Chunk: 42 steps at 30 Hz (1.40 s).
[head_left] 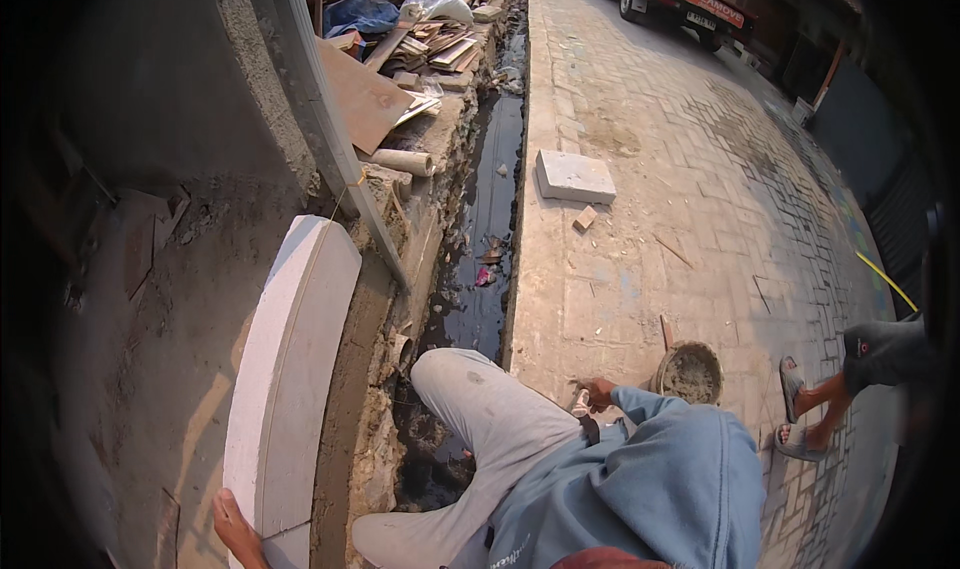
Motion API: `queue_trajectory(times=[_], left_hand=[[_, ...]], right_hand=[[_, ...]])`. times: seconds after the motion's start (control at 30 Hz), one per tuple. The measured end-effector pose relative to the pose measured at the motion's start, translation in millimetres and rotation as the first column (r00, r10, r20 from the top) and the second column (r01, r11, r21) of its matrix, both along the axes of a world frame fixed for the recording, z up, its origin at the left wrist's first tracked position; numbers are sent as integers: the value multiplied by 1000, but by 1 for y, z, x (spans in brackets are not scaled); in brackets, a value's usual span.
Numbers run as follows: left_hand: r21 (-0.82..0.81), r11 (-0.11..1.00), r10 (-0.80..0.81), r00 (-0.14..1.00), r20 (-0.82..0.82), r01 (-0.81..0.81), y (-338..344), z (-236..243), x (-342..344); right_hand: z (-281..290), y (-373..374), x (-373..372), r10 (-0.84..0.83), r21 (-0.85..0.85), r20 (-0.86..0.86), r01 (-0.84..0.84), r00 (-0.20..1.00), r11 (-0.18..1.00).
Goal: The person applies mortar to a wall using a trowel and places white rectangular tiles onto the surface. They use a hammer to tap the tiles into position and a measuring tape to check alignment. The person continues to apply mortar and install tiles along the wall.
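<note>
My left hand [235, 524] grips the outer edge of a long row of pale lightweight blocks [295, 349] at the lower left, laid on a mortar bed [338, 459] with a thin string along them. My right hand [598, 393], at the end of a blue sleeve, is closed on a small pale object with a dark part, too unclear to name, beside my bent leg. A bucket of grey mortar [690, 374] with a stick handle stands to its right.
An open drain [485, 189] of dark water runs beside the blocks. Scrap timber [440, 44] and a metal post [370, 209] line its left. On the paving are a loose block [575, 176] and, farther back, a truck [665, 4]. Another person's sandalled feet [800, 439] stand at right.
</note>
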<state>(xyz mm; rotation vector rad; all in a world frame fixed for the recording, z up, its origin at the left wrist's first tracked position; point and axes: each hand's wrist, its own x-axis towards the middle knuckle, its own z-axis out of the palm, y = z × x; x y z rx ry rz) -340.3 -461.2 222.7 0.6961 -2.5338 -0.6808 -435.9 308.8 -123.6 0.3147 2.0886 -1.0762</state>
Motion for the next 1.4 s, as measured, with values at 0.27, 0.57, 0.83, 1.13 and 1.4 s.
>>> queue_trajectory(times=[0.27,0.57,0.83,1.13,1.4], left_hand=[[-5,1000,-16,1000,7,16,-9,15,21],[93,993,-69,995,-68,75,3,5,-4],[50,999,5,996,87,-10,24,28,-10],[47,994,89,982,168,-98,12,38,34],[220,965,122,988,90,-140,-7,13,44]], right_hand=[[16,-34,21,-465,-405,766,895,444,187],[-20,1,19,-206,17,-38,207,978,978],[199,-145,-51,-367,-503,-319,173,874,847],[273,-236,-81,115,-575,-221,-225,968,787],[378,-349,-82,369,-506,-547,-648,751,569]])
